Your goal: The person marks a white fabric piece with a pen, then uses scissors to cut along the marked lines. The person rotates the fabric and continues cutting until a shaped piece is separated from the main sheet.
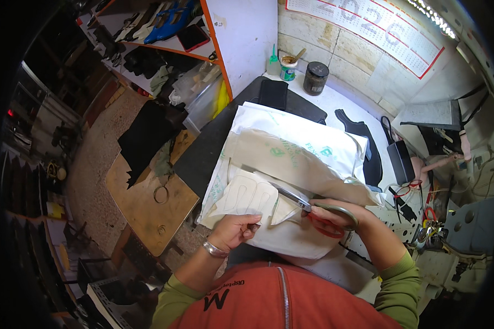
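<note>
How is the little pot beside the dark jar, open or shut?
The pot is open: a stick pokes out of its uncovered top.

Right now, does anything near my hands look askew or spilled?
I see no spill. Only the white printed sheet looks askew: it lies slanted and rumpled across the table, a loose fold bulging just beyond the scissors in your right hand.
</note>
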The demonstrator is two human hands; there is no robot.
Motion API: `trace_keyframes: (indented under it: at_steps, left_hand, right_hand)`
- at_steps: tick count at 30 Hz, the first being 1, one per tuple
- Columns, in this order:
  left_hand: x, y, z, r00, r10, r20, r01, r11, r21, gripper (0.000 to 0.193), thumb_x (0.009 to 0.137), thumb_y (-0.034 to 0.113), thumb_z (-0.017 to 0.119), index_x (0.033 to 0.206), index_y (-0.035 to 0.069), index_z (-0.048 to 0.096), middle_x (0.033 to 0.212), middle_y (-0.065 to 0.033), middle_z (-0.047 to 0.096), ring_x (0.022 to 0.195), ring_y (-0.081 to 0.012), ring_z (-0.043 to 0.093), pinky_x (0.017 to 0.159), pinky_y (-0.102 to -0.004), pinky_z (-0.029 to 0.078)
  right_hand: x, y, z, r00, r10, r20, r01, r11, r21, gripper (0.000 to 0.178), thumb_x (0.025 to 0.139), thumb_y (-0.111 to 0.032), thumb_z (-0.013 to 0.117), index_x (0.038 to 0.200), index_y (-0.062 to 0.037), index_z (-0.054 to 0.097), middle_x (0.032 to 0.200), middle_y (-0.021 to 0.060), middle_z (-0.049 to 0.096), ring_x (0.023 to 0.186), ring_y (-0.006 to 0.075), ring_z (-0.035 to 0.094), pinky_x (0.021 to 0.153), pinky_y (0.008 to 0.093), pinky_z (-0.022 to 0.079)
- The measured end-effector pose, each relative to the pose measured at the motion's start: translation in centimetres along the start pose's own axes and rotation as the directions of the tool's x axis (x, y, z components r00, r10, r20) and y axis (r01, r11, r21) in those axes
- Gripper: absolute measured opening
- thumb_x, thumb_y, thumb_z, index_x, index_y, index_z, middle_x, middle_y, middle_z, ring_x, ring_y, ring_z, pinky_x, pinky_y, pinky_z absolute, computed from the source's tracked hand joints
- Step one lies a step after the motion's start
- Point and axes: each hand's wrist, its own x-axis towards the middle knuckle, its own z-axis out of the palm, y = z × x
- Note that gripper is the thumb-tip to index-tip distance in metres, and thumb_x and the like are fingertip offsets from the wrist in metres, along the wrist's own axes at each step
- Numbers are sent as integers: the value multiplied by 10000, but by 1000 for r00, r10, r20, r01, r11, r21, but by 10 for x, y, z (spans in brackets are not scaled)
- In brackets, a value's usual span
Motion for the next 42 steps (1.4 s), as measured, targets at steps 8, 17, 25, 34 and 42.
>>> trace_keyframes:
  at_steps: [8, 17, 25, 34, 42]
  left_hand:
    - [7, 13, -17, 926, -2, 378, 88, 974, -209, 239, 893, 177, 474, 711, 24, 490, 570, -21, 412, 392, -78, 317, 416, -209, 296]
    - [11, 9, -22, 881, 75, 468, 88, 945, -316, 332, 864, 255, 459, 587, 92, 373, 541, -17, 385, 371, -86, 279, 412, -237, 301]
    - [-1, 12, 12, 921, 365, -137, -369, 929, -5, 317, 898, 214, 491, 1137, 8, 517, 714, -92, 579, 436, -137, 420, 421, -245, 330]
    - [1, 16, -13, 974, 225, 10, -217, 950, -225, 211, 890, 158, 576, 1057, 29, 566, 790, -97, 621, 598, -140, 563, 439, -208, 392]
    - [0, 18, -7, 989, 148, -11, -144, 940, -309, 207, 908, 188, 511, 1003, 10, 557, 696, -105, 582, 483, -128, 445, 447, -236, 324]
  right_hand:
    - [8, -8, 3, 996, -85, 40, 85, 996, 4, 543, 950, -532, 393, 1073, -8, 466, 597, 11, 449, 416, 71, 392, 370, 209, 328]
    - [9, -6, 1, 996, -77, -44, 69, 983, -172, 500, 931, -520, 465, 1019, -31, 524, 602, 2, 450, 467, 78, 401, 424, 244, 338]
    - [11, -4, 5, 989, -123, -82, 101, 968, -230, 518, 909, -546, 489, 1034, -44, 528, 618, 15, 452, 505, 84, 424, 440, 251, 349]
    - [12, -16, 15, 997, -69, 23, 70, 997, -45, 569, 941, -557, 377, 1096, -17, 471, 637, 32, 465, 460, 85, 440, 418, 222, 363]
    - [5, -4, 14, 983, -150, 110, 141, 987, 78, 579, 967, -524, 328, 1143, 14, 450, 661, 58, 524, 476, 96, 475, 446, 224, 380]
